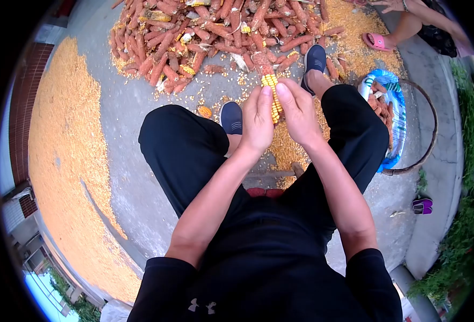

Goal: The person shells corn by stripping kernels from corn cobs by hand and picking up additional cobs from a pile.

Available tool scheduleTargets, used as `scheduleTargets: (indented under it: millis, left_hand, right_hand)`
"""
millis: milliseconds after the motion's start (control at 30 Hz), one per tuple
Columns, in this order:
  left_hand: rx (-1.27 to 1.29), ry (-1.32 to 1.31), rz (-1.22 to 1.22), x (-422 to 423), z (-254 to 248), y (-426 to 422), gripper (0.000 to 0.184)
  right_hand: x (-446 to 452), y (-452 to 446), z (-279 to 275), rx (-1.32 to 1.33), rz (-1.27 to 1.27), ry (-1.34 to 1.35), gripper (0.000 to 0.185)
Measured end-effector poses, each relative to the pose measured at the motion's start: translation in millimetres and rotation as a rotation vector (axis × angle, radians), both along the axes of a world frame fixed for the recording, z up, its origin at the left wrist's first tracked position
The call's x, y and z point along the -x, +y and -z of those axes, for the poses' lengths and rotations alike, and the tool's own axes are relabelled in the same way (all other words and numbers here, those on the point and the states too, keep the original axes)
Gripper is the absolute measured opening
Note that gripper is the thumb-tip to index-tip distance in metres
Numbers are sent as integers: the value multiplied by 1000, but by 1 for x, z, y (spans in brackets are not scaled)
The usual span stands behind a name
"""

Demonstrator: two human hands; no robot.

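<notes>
Between my knees I hold a corn cob (270,86) with both hands. Its upper end is bare and reddish, while yellow kernels still cover the part between my thumbs. My left hand (258,119) wraps its left side, thumb pressed on the kernels. Gripping the right side is my right hand (299,111), its thumb also on the kernels. My other fingers are mostly hidden behind the cob. Loose kernels (290,153) lie on the ground below my hands.
A heap of mostly bare cobs (215,32) lies ahead of my feet. To the right stands a basket (400,121) lined with blue-white plastic, holding cobs. A broad layer of kernels (68,150) covers the ground at left. Another person's foot in a pink sandal (377,42) is at upper right.
</notes>
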State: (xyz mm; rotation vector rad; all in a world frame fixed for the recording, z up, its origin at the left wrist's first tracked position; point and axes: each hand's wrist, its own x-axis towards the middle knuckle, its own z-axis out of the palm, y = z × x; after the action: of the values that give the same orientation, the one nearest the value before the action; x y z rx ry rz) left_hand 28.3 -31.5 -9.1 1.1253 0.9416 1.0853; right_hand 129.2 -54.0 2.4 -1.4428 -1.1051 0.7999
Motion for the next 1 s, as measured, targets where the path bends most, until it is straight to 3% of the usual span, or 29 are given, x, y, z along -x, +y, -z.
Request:
scheduleTargets:
  millis: [67, 233, 367, 500, 600, 700, 733, 867, 1000]
  left_hand:
    - [-120, 115, -38, -2, 13, -4, 37]
    - [282, -137, 89, 5, -5, -6, 38]
    - [530, -342, 147, 9, -21, -7, 42]
    - [621, -340, 189, 13, -33, -5, 50]
    - [655, -564, 338, 21, -23, 6, 52]
    - [682, -601, 258, 25, -23, 15, 54]
    - [699, -619, 252, 27, -19, 16, 51]
    - [748, -470, 47, 19, -14, 14, 53]
    - [813, -457, 81, 23, -14, 13, 47]
  right_hand:
    - [0, 3, 7, -45, -19, -83, 34]
    - [-4, 0, 9, -19, -57, 19, 33]
    - [-6, -3, 15, -48, -33, -138, 32]
    - [-3, -2, 8, -13, -42, -15, 30]
    - [1, 7, 14, -98, 24, 149, 28]
    - [-6, 2, 2, -39, 32, -31, 27]
    - [-6, 1, 1, -207, -2, -123, 26]
    - [-2, -8, -15, -141, -191, -466, 29]
    - [0, -6, -8, -191, -207, -534, 30]
